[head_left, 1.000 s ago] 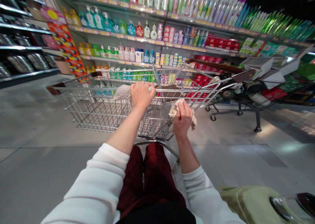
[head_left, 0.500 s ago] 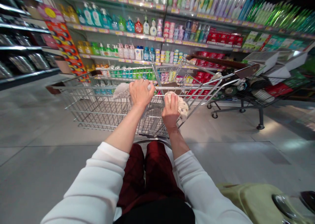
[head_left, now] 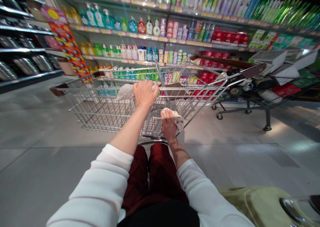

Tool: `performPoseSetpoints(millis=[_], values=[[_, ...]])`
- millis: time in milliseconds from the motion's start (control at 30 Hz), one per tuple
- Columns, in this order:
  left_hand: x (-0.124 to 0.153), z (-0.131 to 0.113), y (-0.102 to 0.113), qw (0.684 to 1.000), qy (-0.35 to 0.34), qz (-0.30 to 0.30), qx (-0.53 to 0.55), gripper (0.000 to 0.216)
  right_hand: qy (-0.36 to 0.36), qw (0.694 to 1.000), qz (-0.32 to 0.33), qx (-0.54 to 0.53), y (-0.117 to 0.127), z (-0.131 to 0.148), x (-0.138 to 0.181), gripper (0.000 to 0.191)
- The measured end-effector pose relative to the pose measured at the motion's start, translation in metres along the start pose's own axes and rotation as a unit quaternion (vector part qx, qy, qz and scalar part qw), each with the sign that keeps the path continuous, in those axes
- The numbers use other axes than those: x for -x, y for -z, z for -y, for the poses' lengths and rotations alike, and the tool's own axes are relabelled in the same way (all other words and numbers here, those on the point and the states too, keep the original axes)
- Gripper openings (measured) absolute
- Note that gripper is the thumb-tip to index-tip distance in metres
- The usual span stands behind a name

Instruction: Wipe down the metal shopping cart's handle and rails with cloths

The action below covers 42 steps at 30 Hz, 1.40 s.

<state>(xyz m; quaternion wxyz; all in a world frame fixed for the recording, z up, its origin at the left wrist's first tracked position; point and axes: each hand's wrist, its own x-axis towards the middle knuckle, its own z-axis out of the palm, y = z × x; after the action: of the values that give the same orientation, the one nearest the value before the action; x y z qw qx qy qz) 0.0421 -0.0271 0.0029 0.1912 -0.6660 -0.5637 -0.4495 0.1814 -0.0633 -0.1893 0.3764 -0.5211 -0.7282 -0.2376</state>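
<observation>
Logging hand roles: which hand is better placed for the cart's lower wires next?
Probably the right hand: it holds a spotted cloth low at the cart; the left hand is at the top rail.

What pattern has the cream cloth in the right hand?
The crumpled cream cloth has dark spots, best seen in the head view.

The cart (head_left: 107,115) is glossy metal wire, both rags (head_left: 179,121) matt cloth, the floor (head_left: 75,173) smooth
</observation>
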Motion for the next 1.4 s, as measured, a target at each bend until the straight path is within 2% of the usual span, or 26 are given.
performPoseSetpoints(millis=[167,267,367,500,633,767,900,1067,1233,1400], values=[[0.001,0.000,0.001,1.000,-0.004,0.001,-0.004,0.033,0.004,0.998,0.035,-0.043,0.013,0.002,0.011,0.053],[0.002,-0.001,0.002,1.000,-0.002,0.003,0.003,0.033,-0.007,0.996,0.037,-0.076,0.030,0.002,0.004,0.052],[0.002,-0.001,0.003,1.000,-0.004,0.002,-0.004,0.032,-0.033,0.994,-0.033,-0.096,0.055,0.001,-0.023,0.048],[0.003,-0.001,0.003,1.000,-0.002,0.004,-0.002,0.032,-0.064,0.984,-0.144,-0.084,0.081,0.004,-0.078,0.050],[0.002,-0.001,0.004,1.000,0.001,0.008,-0.004,0.032,-0.050,0.989,-0.118,-0.067,0.074,0.011,-0.108,0.052],[0.002,-0.001,0.004,1.000,0.003,0.009,-0.003,0.032,-0.013,0.996,-0.075,-0.054,0.043,0.017,-0.089,0.051],[0.002,-0.001,0.003,1.000,0.000,0.005,0.003,0.032,0.004,0.998,-0.011,-0.062,0.016,0.022,-0.050,0.050],[0.002,-0.002,0.004,1.000,-0.001,0.006,-0.009,0.034,0.017,0.995,0.068,-0.066,-0.005,0.027,-0.006,0.046],[0.001,-0.002,0.005,1.000,0.008,0.016,0.011,0.034,0.020,0.996,0.060,-0.065,-0.006,0.027,0.003,0.044],[0.002,-0.001,0.002,1.000,-0.006,0.000,-0.014,0.034,0.028,0.991,0.073,-0.108,0.013,0.023,-0.004,0.041]])
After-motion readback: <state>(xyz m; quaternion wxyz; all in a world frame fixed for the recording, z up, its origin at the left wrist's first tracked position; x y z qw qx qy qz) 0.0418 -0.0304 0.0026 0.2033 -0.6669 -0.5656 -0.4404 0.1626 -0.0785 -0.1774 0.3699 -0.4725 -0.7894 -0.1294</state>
